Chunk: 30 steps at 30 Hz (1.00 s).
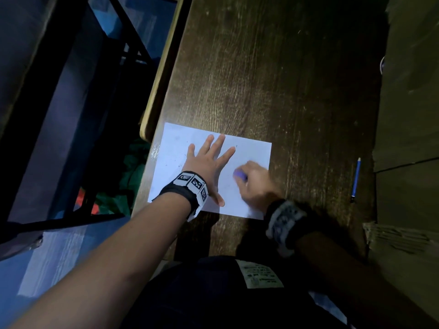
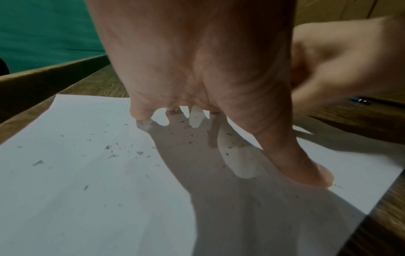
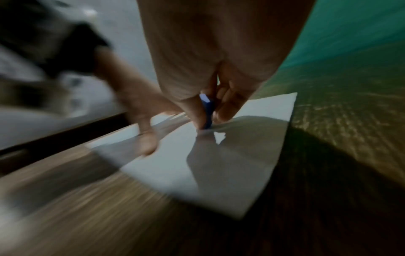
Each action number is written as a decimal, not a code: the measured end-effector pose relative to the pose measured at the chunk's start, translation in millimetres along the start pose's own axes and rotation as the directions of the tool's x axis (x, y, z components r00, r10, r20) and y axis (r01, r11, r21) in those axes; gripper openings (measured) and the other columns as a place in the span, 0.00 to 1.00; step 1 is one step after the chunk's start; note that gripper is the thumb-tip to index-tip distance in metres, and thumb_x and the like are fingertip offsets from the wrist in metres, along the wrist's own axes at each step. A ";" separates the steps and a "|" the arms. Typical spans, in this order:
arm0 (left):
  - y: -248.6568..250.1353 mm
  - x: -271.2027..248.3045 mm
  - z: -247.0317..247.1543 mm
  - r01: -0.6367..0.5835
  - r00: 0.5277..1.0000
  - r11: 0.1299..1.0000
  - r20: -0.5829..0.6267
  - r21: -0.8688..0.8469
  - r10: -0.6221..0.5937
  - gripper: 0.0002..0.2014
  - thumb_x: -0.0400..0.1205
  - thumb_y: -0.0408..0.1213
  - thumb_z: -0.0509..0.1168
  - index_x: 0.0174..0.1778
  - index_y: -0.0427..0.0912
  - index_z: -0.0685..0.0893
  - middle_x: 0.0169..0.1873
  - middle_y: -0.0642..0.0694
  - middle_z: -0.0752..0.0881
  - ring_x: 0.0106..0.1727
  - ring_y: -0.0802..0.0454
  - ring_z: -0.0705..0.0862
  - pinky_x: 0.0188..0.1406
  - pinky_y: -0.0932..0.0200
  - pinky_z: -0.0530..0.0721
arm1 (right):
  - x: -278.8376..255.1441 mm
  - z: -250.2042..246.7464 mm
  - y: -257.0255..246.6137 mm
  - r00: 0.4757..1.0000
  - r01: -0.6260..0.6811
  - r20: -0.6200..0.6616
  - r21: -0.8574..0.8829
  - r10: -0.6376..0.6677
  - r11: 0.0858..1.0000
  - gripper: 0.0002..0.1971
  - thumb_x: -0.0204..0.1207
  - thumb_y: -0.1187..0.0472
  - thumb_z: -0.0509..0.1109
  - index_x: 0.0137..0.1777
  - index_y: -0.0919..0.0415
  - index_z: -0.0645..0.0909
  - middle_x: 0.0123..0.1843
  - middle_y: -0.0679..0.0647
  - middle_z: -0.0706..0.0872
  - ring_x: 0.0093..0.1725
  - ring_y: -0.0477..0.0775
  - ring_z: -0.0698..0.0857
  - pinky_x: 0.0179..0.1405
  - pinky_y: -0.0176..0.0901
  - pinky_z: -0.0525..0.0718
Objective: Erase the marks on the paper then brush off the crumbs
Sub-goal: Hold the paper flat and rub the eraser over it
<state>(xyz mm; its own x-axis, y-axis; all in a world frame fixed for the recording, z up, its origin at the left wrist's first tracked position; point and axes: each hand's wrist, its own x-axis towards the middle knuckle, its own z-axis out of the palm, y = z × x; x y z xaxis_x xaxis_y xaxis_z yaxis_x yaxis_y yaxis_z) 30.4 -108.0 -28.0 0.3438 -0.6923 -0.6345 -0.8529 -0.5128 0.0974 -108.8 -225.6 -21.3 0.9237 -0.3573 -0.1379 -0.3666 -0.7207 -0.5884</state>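
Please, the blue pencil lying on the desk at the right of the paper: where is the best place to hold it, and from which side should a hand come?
Probably the middle of the blue pencil, taken from above. It lies flat and alone on the desk, so thumb and fingers can pinch across its thin shaft. The right hand is nearer, but holds the eraser.

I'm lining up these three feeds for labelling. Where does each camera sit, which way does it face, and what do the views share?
Head: on the head, facing down at the table; shows both forearms, left hand flat on the paper, right hand gripping the eraser, pencil to the right.
Left wrist: faces along the left hand over paper with crumbs; right hand behind.
Right wrist: blurred, faces along the right hand to the eraser; left hand beyond.
Shared: all show the paper and both hands.
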 end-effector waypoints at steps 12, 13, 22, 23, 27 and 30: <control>1.3 -1.5 -2.0 0.007 1.000 1.000 -0.007 0.014 -0.007 0.81 0.51 0.77 0.80 0.88 0.57 0.30 0.86 0.44 0.24 0.87 0.38 0.27 0.82 0.23 0.46 | -6.1 0.3 12.7 0.999 0.000 -0.052 0.000 0.000 1.000 0.03 0.76 0.66 0.73 0.46 0.62 0.88 0.44 0.56 0.86 0.41 0.54 0.84 0.47 0.43 0.83; 0.6 -1.3 -1.9 0.004 1.000 1.000 -0.010 0.013 -0.004 0.81 0.52 0.77 0.80 0.88 0.57 0.30 0.86 0.44 0.24 0.87 0.38 0.27 0.82 0.23 0.46 | -25.9 6.5 7.4 0.995 0.096 0.022 0.006 -0.097 0.995 0.01 0.73 0.68 0.74 0.43 0.63 0.87 0.41 0.57 0.86 0.39 0.55 0.84 0.45 0.45 0.84; 0.4 -0.8 -1.0 0.005 1.000 1.000 0.013 0.006 -0.005 0.82 0.51 0.77 0.80 0.87 0.58 0.28 0.85 0.45 0.22 0.87 0.39 0.26 0.82 0.22 0.45 | 33.7 -9.9 16.9 0.976 -0.169 -0.140 0.009 0.169 0.986 0.07 0.80 0.62 0.69 0.52 0.62 0.87 0.50 0.55 0.84 0.46 0.52 0.83 0.51 0.42 0.82; 0.4 -0.6 -1.2 0.002 1.000 1.000 0.009 0.003 -0.002 0.82 0.51 0.77 0.80 0.88 0.58 0.29 0.85 0.45 0.23 0.87 0.39 0.26 0.82 0.22 0.45 | 24.8 -4.1 11.7 0.981 -0.162 -0.105 -0.006 0.160 0.987 0.07 0.80 0.62 0.69 0.52 0.63 0.87 0.50 0.57 0.84 0.47 0.54 0.83 0.52 0.44 0.82; -0.5 -0.5 -0.6 0.001 1.000 1.000 -0.001 0.002 -0.001 0.80 0.53 0.76 0.80 0.88 0.58 0.30 0.86 0.44 0.23 0.87 0.39 0.27 0.82 0.22 0.45 | -17.8 4.6 -7.3 0.965 0.188 0.186 0.008 -0.186 0.982 0.02 0.75 0.66 0.73 0.44 0.65 0.86 0.41 0.59 0.84 0.41 0.59 0.83 0.45 0.50 0.84; -0.2 -0.4 -1.3 0.000 1.000 1.000 0.003 0.005 0.000 0.81 0.52 0.77 0.80 0.88 0.58 0.29 0.85 0.45 0.23 0.87 0.39 0.26 0.82 0.22 0.46 | 26.4 -13.6 4.3 0.996 0.002 0.084 -0.034 0.001 0.999 0.06 0.80 0.61 0.68 0.48 0.60 0.86 0.46 0.56 0.83 0.44 0.57 0.83 0.50 0.50 0.84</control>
<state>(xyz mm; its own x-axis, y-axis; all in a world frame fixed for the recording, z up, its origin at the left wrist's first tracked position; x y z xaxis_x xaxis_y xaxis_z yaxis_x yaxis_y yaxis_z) 30.9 -108.2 -26.8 0.3423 -0.6908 -0.6368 -0.8550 -0.5100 0.0936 -87.5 -246.1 -16.7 0.9296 -0.3068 -0.2044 -0.3681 -0.7411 -0.5616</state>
